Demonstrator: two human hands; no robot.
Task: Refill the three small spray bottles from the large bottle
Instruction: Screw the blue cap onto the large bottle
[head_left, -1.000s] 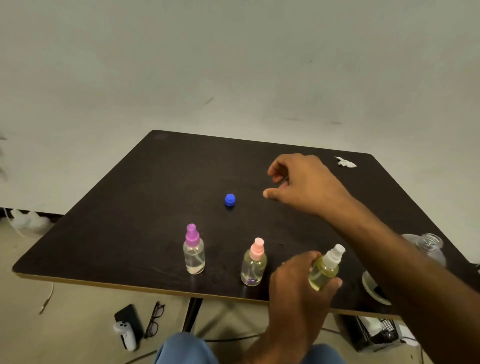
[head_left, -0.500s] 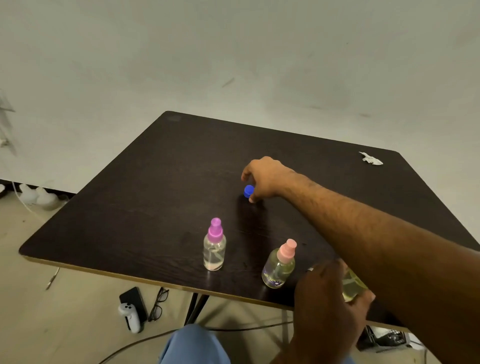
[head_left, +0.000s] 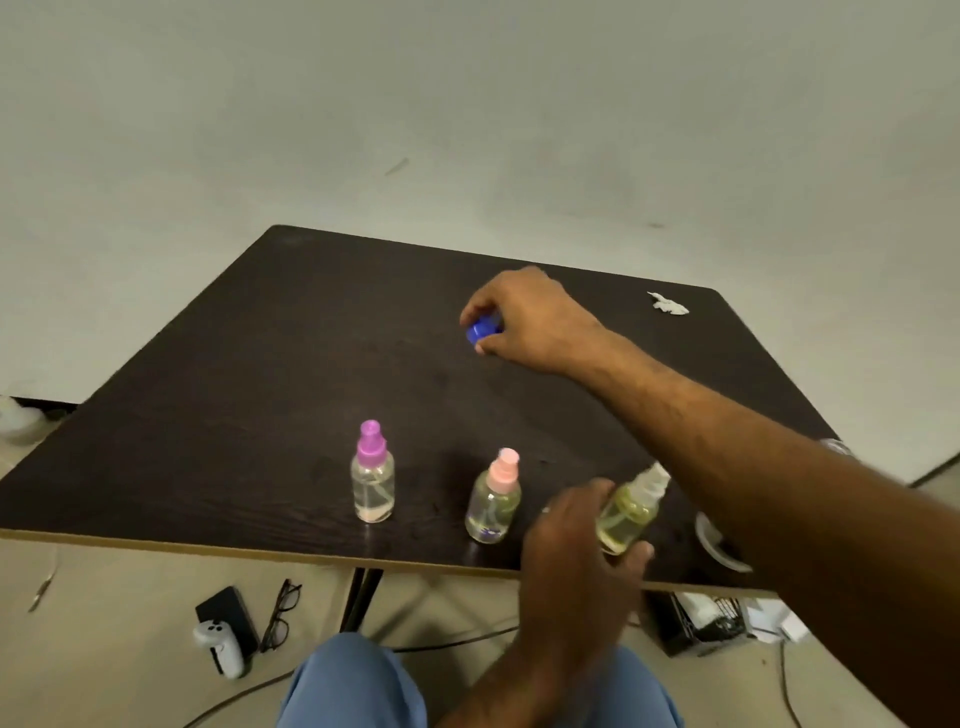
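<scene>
- Right hand — pinching the blue cap near the table's middle, cap tilted.
- Left hand — curled round the white-topped spray bottle, tilted, by the near edge.
- Purple-topped bottle and pink-topped bottle — upright along the near edge, tops on.
- Large bottle — almost wholly hidden behind the right arm at the right edge.
- Risk: the right forearm crosses above the tilted bottle; drawing it back low could knock that bottle off the near edge.
</scene>
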